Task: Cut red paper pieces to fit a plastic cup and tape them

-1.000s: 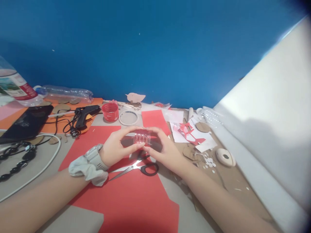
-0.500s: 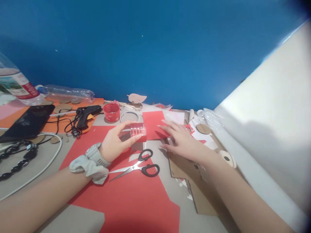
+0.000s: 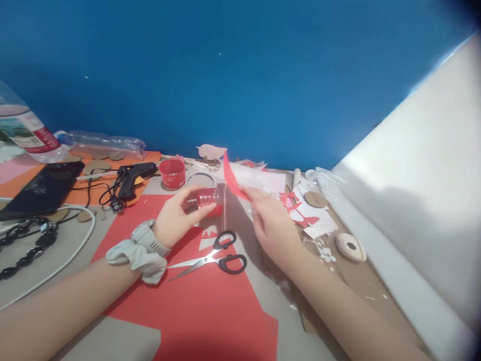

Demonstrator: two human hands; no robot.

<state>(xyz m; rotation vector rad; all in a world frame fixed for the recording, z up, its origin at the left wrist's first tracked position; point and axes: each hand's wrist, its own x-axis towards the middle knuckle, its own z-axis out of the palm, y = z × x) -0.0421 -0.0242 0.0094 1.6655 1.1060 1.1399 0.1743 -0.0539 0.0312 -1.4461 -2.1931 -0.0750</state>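
Observation:
My left hand (image 3: 176, 216), with a watch and a grey scrunchie on the wrist, grips a small clear ribbed plastic piece (image 3: 208, 198) above the table. My right hand (image 3: 269, 223) pinches a small red paper sheet (image 3: 232, 178) by its lower edge and holds it lifted and tilted, just right of the plastic piece. Black-handled scissors (image 3: 218, 257) lie shut on a large red paper sheet (image 3: 203, 306) below both hands.
A red cap (image 3: 172, 173) and a white ring (image 3: 199, 179) sit behind the hands. A black glue gun (image 3: 131, 176), a cable, plastic bottles (image 3: 103, 144) and a dark tablet (image 3: 39, 189) are left. Paper and cardboard scraps and a tape roll (image 3: 350, 246) lie right, by a white board.
My right hand left the plastic piece, reached to the red sheet lying flat behind, and has now lifted it up on edge. My left hand kept hold of the plastic piece.

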